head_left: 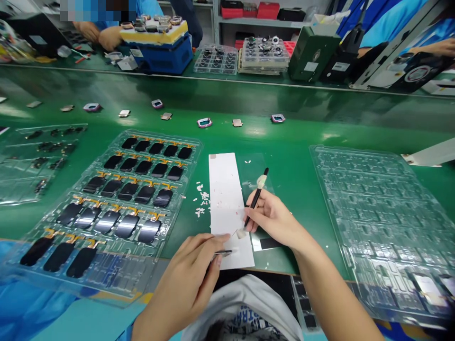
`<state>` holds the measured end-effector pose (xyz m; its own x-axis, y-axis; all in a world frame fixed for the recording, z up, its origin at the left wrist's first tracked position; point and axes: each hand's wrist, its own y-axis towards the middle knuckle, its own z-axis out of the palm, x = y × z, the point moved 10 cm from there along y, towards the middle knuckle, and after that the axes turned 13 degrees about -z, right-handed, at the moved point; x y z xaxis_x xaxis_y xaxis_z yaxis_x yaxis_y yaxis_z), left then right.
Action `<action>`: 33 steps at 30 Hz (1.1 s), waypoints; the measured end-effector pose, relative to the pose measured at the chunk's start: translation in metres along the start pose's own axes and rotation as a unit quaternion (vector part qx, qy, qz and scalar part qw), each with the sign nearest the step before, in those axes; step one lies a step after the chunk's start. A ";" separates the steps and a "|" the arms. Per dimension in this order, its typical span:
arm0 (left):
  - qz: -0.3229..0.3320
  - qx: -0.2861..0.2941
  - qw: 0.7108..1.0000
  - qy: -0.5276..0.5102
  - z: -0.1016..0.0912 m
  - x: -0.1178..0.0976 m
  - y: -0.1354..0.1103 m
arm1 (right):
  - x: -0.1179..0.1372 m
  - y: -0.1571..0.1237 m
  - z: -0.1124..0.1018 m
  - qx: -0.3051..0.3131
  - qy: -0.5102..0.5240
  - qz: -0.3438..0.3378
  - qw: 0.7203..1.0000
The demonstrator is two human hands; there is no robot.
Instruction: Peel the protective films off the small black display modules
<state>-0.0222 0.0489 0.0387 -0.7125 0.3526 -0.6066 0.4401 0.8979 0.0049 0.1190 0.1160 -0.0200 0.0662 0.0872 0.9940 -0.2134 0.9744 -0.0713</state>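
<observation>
A small pale piece [241, 233] lay on the lower part of a long white strip [225, 184], between the two hands, just beside the fingertips of the right one. The right hand [267, 214] was closed in a pencil grip around a black pen-like tool [253, 201], whose lower end was down by the piece. The left hand [199, 265] was curled, thumb and forefinger pinched on a slim metal tool [223, 252] that lay low over the strip. Its fingers covered the strip's lower left edge, and the right hand's fingers hid part of the right edge.

Tiny white scraps [202, 199] were scattered just left of the strip; a clear sheet [255, 163] lay on its right, partly under the right hand. Farther left, a clear tray [117, 275] held rows of black screens [128, 191]; well to the right was another clear tray [377, 199]. Beyond the strip, small pink-rimmed frames [204, 123] lay spaced along the green surface [298, 135], below a ledge bearing a blue box [161, 58].
</observation>
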 end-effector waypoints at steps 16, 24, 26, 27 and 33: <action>0.014 -0.022 1.000 -0.001 0.001 -0.003 0.003 | -0.004 -0.002 -0.008 -0.012 -0.031 0.007 0.999; -0.090 -0.008 0.987 -0.132 0.001 0.025 -0.040 | 0.001 -0.005 0.011 0.043 0.014 0.000 0.999; -0.117 0.014 0.982 -0.146 0.008 0.031 -0.048 | 0.000 -0.008 0.023 0.085 0.027 0.004 0.996; -0.123 0.024 0.981 -0.145 0.012 0.033 -0.050 | -0.001 -0.010 0.028 0.102 0.028 0.005 0.994; -0.140 0.041 0.976 -0.161 0.022 0.039 -0.052 | -0.003 -0.012 0.036 0.138 -0.018 -0.015 0.990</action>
<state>-0.0614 0.0099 -0.0031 -0.6082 -0.0167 -0.7936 0.3045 0.9184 -0.2526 0.0865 0.0964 -0.0195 0.0434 0.0466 0.9980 -0.4704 0.8822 -0.0207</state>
